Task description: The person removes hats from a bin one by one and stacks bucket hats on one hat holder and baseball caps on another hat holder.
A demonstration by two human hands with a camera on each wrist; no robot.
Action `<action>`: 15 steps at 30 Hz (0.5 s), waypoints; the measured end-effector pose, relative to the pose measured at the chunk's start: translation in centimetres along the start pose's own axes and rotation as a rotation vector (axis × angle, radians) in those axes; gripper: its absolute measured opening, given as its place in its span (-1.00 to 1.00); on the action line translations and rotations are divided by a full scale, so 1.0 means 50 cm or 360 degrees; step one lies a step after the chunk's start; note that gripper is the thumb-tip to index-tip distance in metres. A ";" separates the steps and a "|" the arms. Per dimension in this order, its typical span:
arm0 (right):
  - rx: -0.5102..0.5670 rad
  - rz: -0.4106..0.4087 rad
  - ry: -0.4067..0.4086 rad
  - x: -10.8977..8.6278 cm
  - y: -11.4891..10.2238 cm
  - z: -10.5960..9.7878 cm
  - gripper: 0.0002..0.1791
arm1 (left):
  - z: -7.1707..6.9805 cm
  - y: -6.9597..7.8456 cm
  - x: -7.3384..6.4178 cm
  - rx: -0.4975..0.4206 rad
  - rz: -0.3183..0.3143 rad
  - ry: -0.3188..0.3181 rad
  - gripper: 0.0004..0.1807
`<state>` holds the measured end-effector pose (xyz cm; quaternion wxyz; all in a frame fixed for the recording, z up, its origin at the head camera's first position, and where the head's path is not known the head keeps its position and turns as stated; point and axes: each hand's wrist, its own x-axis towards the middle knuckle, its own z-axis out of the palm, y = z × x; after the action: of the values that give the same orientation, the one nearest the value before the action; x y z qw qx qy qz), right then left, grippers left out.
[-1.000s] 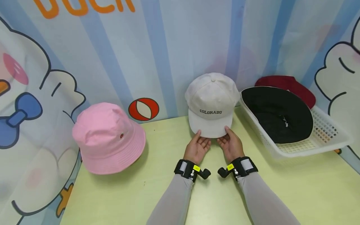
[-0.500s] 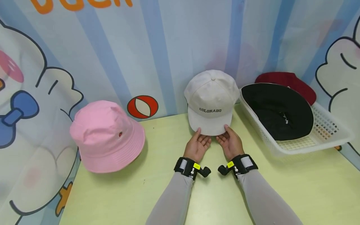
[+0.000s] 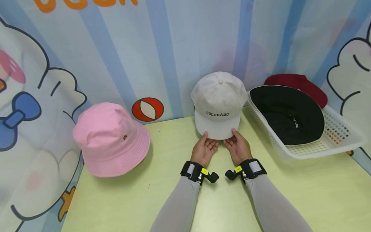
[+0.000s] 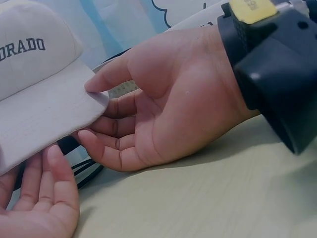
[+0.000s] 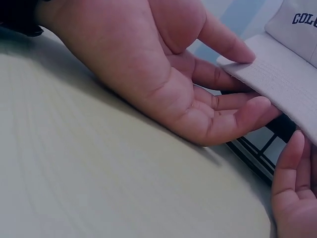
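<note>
The cap (image 3: 219,96) is off-white cloth, its rounded crown topped by a small button (image 3: 221,82). It stands crown up at the back of the counter (image 3: 162,174), near the basket (image 3: 321,155) — front toward the person, brim (image 3: 217,129) sloping down and pinched at both sides. Dark capitals spell COLORADO across the front, just above the brim.

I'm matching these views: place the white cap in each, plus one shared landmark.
Head: white cap, just right of centre.
Left wrist: white cap, upper left, cut off by the edge.
Right wrist: white cap, upper right, cut off by the edge.
Shared landmark: the dark lettering on its front, whole only in the head view.
</note>
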<state>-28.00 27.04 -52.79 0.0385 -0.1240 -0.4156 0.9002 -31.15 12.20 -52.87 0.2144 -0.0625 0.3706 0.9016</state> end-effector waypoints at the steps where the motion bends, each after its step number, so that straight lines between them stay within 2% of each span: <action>1: -0.0003 -0.0001 0.0005 0.000 -0.001 0.000 -0.71 | 0.002 0.001 0.000 0.0006 0.0013 0.0003 -0.77; 8: -0.0049 0.0004 0.0082 0.000 -0.005 0.000 -0.70 | -0.008 0.007 -0.002 -0.0024 0.0077 0.0027 -0.75; 15: -0.0102 -0.0117 0.0211 -0.001 -0.016 0.000 -0.77 | -0.022 0.033 -0.001 -0.0053 0.0156 0.0046 -0.76</action>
<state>-27.95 27.57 -52.17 0.0951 -0.1693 -0.4450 0.8742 -31.85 10.37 -52.61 0.1635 -0.0609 0.3612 0.9160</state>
